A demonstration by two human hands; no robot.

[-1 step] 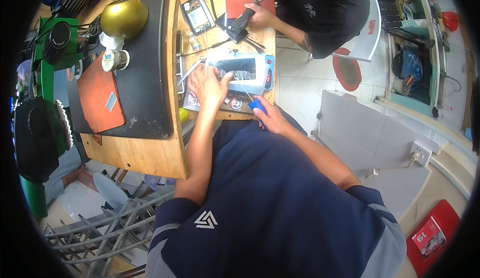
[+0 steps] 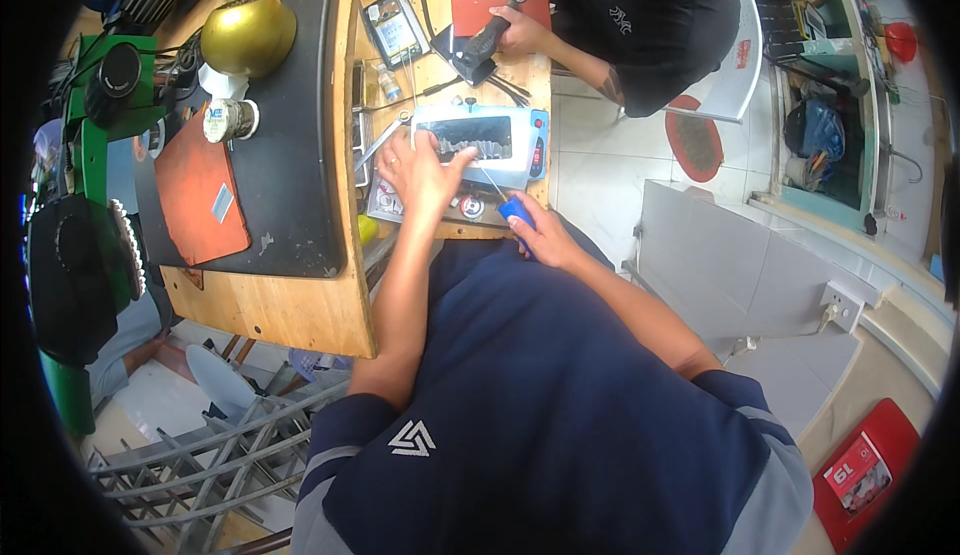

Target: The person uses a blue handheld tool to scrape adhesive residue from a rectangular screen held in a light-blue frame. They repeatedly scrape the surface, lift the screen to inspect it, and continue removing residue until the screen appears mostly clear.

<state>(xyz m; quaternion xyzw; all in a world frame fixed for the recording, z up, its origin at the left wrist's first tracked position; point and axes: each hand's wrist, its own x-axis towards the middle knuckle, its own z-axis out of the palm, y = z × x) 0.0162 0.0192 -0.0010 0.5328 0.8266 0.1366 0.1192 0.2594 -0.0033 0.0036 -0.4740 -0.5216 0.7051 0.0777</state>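
Observation:
On a blue heating pad machine [image 2: 538, 140] with a small red display lies a phone screen panel [image 2: 478, 133], white-framed with a dark, crinkled middle. My left hand [image 2: 422, 173] grips the panel at its left side, thumb on the crinkled area. My right hand [image 2: 535, 230] is closed on the blue handle [image 2: 514, 210] of a thin-shafted tool, whose shaft reaches the panel's lower edge. A clear tray of small parts [image 2: 391, 202] sits under my left hand.
A co-worker [image 2: 640, 35] across the bench holds a black tool over a red mat [image 2: 465, 5]. An opened phone [image 2: 390, 30] lies nearby. On the left, a black pad [image 2: 300, 155] bears a gold bowl [image 2: 245, 40], a spool and an orange mat beside a green-armed apparatus [image 2: 95, 155].
My left thumb has shifted slightly to the right on the panel. Everything else looks the same.

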